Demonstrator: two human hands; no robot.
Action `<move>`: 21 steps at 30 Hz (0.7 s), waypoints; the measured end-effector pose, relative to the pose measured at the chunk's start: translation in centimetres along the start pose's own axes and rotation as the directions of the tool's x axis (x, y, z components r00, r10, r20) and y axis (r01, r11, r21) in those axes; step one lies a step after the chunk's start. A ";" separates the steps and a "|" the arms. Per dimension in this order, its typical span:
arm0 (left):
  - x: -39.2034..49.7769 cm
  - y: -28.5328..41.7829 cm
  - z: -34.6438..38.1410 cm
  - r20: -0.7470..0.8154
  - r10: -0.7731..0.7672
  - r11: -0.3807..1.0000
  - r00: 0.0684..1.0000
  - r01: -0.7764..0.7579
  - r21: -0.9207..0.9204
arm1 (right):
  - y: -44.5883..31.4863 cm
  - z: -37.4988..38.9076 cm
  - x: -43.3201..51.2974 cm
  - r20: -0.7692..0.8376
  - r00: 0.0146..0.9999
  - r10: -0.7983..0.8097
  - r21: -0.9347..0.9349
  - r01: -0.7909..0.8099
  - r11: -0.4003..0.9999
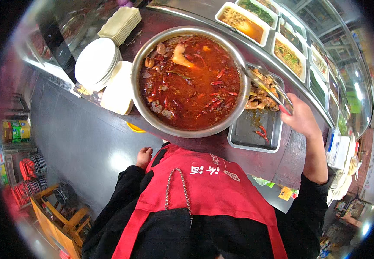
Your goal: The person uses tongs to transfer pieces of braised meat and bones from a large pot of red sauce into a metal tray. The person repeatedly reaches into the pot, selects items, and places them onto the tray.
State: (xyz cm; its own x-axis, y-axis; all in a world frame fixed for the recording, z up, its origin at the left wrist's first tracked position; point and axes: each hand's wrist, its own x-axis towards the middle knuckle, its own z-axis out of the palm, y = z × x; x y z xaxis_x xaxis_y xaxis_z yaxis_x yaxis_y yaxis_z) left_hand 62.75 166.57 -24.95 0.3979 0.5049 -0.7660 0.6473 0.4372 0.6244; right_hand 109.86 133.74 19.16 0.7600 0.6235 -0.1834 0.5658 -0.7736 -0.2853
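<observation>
My right hand (298,115) grips metal tongs (268,85) with red on the handle. The tongs' tips reach over cooked meat pieces (261,97) at the far end of a metal tray (255,146); whether they pinch a piece cannot be made out. Two red chilies (263,133) lie nearer in that tray. To its left stands a large steel basin (187,133) of red, oily broth (193,97) with chilies and a pale chunk of meat (182,55) at the surface. My left hand (145,157) hangs beside my red apron (200,194), fingers curled, holding nothing visible.
Left of the basin are stacked white plates (94,61), a white rectangular container (118,89) and stacked pale trays (120,24). A curved glass display case (345,64) with food trays (289,58) borders the counter's far right. A wooden chair (73,220) stands at lower left.
</observation>
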 end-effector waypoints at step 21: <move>-2.7 -7.8 -4.3 -0.163 -0.281 0.902 0.946 0.203 -0.380 | -21.7 13.0 14.5 0.278 0.897 -0.343 -0.280 0.418 0.864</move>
State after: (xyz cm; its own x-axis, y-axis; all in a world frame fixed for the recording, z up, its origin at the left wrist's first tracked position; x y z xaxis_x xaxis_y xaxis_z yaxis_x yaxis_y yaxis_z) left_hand 53.88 164.98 -27.06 0.0885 0.4759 -0.8751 0.4176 0.7798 0.4663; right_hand 104.50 161.04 10.44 0.3987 0.8564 -0.3280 0.8960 -0.4401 -0.0599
